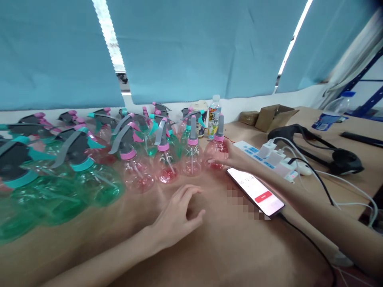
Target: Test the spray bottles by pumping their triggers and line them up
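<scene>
My right hand point(229, 155) is wrapped round the body of a clear pink spray bottle point(214, 153) with a pink collar and grey trigger head. That bottle stands upright on the brown table at the right end of a row. Over the bare tabletop, my left hand point(182, 211) has its thumb and fingers apart, with nothing between them. Left of the held bottle stand another pink spray bottle point(192, 159), one more pink bottle point(166, 165) and several others. Green spray bottles point(98, 185) with turquoise collars fill the left side.
A lit phone point(257, 191) with a cable lies below my right forearm. Behind it are a white power strip point(254, 155) with plugs, a black headset-like strap point(302, 147), a cardboard box point(273, 117), a drink bottle point(214, 117) and a blue-capped bottle point(333, 113).
</scene>
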Tool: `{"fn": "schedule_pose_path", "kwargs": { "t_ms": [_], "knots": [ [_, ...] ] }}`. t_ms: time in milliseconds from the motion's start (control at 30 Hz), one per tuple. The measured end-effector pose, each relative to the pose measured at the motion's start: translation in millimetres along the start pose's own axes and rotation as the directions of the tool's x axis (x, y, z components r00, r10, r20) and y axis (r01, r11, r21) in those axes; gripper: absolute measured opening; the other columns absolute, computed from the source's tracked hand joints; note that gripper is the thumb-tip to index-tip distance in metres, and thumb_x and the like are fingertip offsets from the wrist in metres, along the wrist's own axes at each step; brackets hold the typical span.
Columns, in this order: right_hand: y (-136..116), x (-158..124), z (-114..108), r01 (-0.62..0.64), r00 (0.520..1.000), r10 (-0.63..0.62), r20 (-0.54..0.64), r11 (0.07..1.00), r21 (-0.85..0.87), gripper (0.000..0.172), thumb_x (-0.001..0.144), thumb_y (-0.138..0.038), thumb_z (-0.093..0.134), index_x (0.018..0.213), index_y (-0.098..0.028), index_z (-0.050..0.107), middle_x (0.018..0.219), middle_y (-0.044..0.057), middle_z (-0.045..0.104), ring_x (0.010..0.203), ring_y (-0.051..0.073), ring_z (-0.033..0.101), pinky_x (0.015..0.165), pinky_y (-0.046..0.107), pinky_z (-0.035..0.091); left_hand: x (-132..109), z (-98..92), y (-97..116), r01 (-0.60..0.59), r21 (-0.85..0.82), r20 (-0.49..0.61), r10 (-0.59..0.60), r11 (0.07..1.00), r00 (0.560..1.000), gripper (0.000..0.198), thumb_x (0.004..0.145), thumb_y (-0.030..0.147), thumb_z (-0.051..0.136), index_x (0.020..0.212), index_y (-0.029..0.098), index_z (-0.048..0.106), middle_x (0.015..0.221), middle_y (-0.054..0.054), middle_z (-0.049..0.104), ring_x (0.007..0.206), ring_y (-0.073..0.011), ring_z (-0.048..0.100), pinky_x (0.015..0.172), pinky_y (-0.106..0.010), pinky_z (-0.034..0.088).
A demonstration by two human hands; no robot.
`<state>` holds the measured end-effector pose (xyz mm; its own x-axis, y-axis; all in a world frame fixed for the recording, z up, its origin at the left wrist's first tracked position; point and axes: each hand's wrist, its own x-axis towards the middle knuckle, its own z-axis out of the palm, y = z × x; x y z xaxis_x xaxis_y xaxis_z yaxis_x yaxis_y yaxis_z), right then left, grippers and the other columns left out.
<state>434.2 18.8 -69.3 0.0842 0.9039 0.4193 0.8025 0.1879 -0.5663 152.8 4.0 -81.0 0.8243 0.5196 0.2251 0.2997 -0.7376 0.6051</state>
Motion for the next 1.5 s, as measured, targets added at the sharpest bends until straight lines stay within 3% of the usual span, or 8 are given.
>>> {"fn": "schedule_pose_path", "kwargs": {
  "t_ms": [300,433,567,667,800,933,1100,1500],
  "knots": [
    [-2.5,3.3,-0.4,-0.026,0.998,0.023,0.05,0.998,0.056,0.088,0.067,-0.058,0.07,0.135,-0.015,0.037,0.124,0.018,0.06,0.114,0.037,0.056,0.095,0.05,0.045,9.7,2.4,-0.4,0.045,0.001,-0.021,-0.045,0.999,0.999,0.034,0.084,0.023,0.058,0.116,0.023,0.046,0.121,-0.005,0.055,0.116,-0.0223,0.051,0.101,-0.043,0.041],
    [-0.9,1.9,-3.2,-0.028,0.996,0.023,0.083,0.998,0.064,0.094,0.068,-0.058,0.069,0.142,-0.019,0.028,0.135,0.018,0.051,0.118,0.037,0.053,0.097,0.051,0.043,9.0,2.5,0.0,0.042,0.014,-0.049,-0.041,0.999,0.998,0.033,0.084,0.022,0.058,0.115,0.023,0.046,0.119,-0.004,0.057,0.113,-0.0218,0.053,0.099,-0.042,0.043],
    [-4.9,-11.2,-7.9,-0.096,0.995,0.096,0.002,0.995,0.006,0.1,0.069,-0.061,0.067,0.145,-0.017,0.021,0.141,0.021,0.045,0.128,0.039,0.044,0.101,0.055,0.038,4.9,1.1,-0.4,0.032,0.041,-0.082,-0.029,0.999,0.996,0.029,0.084,0.021,0.056,0.112,0.023,0.048,0.114,-0.004,0.06,0.108,-0.023,0.057,0.094,-0.042,0.046],
    [-18.8,-34.3,-10.4,-0.108,0.986,0.098,-0.135,0.992,-0.07,0.09,0.075,-0.06,0.062,0.143,-0.014,0.025,0.139,0.023,0.045,0.127,0.038,0.045,0.101,0.056,0.038,-0.4,-1.1,-1.9,0.021,0.066,-0.094,-0.015,0.998,0.995,0.026,0.084,0.019,0.054,0.109,0.023,0.049,0.111,-0.005,0.062,0.105,-0.0238,0.059,0.091,-0.043,0.047],
    [-48.8,-71.8,-4.9,-0.005,0.986,-0.022,-0.163,0.986,-0.164,0.065,0.083,-0.048,0.058,0.136,-0.018,0.035,0.131,0.019,0.052,0.125,0.037,0.047,0.098,0.057,0.04,-10.1,-6.7,-5.9,0.022,0.082,-0.109,-0.013,0.996,0.994,0.024,0.085,0.017,0.051,0.108,0.023,0.05,0.111,-0.005,0.061,0.105,-0.0233,0.059,0.092,-0.044,0.048],
    [-80.1,-96.0,15.1,0.172,0.982,-0.156,0.108,0.971,-0.164,0.048,0.088,-0.046,0.053,0.128,-0.021,0.046,0.128,0.015,0.056,0.117,0.032,0.054,0.096,0.052,0.044,-23.7,-15.6,-11.4,0.034,0.096,-0.143,-0.02,0.995,0.99,0.02,0.086,0.016,0.048,0.105,0.022,0.053,0.11,-0.005,0.062,0.104,-0.0224,0.059,0.091,-0.042,0.049],
    [-117.4,-102.0,56.1,0.301,0.881,-0.254,0.4,0.952,-0.057,0.063,0.088,-0.056,0.048,0.136,-0.015,0.043,0.144,0.017,0.043,0.133,0.03,0.039,0.107,0.049,0.035,-55.0,-32.3,-20.2,0.026,0.157,-0.173,0.001,0.987,0.985,0.019,0.087,0.014,0.045,0.102,0.021,0.056,0.104,-0.005,0.062,0.099,-0.0203,0.06,0.088,-0.038,0.049],
    [-217.7,-86.9,150.9,0.481,0.735,-0.48,0.479,0.867,0.13,0.065,0.091,-0.058,0.041,0.136,-0.011,0.048,0.142,0.016,0.048,0.136,0.028,0.036,0.113,0.046,0.029,-186.4,-92.8,-40.3,0.187,0.334,-0.264,-0.099,0.924,0.96,0.019,0.091,0.014,0.042,0.101,0.022,0.057,0.103,-0.005,0.064,0.099,-0.0197,0.06,0.087,-0.035,0.049]
  ]
}}
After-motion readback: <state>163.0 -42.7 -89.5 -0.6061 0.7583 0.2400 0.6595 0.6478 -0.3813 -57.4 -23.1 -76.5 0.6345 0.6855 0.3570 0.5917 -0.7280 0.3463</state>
